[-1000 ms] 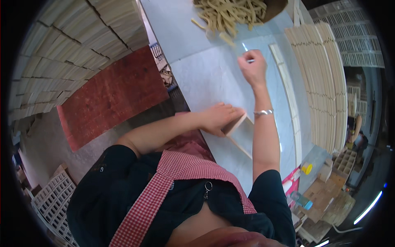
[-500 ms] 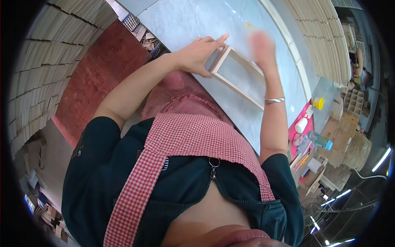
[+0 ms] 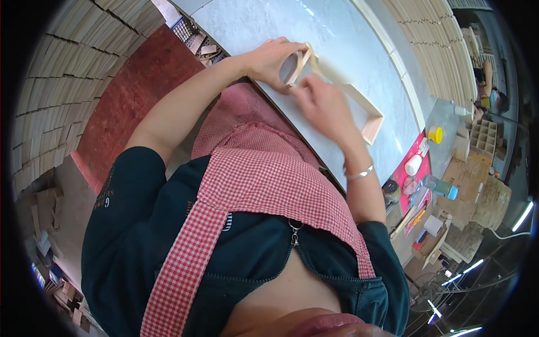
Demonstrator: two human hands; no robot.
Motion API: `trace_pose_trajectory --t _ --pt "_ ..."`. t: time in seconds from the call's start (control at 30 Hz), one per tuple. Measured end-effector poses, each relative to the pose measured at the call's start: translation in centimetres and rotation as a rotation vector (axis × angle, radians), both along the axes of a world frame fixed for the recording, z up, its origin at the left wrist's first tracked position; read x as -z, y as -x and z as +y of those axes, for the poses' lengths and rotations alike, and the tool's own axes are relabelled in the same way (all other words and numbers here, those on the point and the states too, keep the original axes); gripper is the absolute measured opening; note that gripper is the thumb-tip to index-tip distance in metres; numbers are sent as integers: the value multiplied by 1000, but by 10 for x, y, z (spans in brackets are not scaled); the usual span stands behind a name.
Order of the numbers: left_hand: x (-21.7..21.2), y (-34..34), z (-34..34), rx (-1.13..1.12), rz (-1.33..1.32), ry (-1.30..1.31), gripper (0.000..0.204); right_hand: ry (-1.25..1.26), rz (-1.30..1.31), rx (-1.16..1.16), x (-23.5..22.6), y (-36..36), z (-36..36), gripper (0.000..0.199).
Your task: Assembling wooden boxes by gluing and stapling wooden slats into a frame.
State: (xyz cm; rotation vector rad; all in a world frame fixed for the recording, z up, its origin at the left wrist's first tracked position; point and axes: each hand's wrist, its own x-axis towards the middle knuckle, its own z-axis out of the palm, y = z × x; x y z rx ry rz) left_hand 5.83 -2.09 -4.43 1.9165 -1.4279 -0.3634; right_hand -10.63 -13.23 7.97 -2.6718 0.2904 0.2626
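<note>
A shallow rectangular frame of pale wood point(image 3: 368, 105) lies on the grey-white tabletop point(image 3: 252, 25). My left hand point(image 3: 272, 63) grips its left end, the fingers at the far corner and the thumb at the near one. My right hand point(image 3: 328, 109), with a silver bangle at the wrist, is closed and slightly blurred over the frame's near side, covering part of it. A blurred yellowish piece point(image 3: 313, 60) shows just beyond its fingers, close to the frame's left end. What the right hand holds is too blurred to name.
Stacked pale boards point(image 3: 432, 45) stand beyond the table, with more board stacks point(image 3: 56, 84) at the left. A white bottle point(image 3: 413, 164), a yellow container point(image 3: 435, 134) and a blue-capped bottle point(image 3: 441, 187) are at the right. A red-brown board point(image 3: 146, 90) lies left.
My right hand has come down and left from beyond the frame to its near side, closing near the left end. My left hand stays at that end, its fingers now wrapped further round.
</note>
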Motion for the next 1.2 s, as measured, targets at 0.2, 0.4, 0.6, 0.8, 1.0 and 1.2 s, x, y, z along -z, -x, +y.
trace_pose_trajectory --t 0.2,0.4,0.6,0.8,1.0,1.2 --pt "-10 -1 -9 62 -62 -45 104 -56 -203 -36 51 39 25 21" --pt "-3 -1 -2 16 -41 7 103 196 -395 319 68 163 -73 16" --pt "-6 -2 1 33 -37 -38 104 296 -392 513 48 211 -165 51" --pt "-11 1 -4 35 -21 -55 106 -3 -338 420 75 170 -186 49" --pt "-12 0 -3 24 -61 -110 109 53 -625 625 84 169 -175 36" --pt "-7 -8 -5 71 -216 -85 91 373 -713 148 65 47 -98 49"
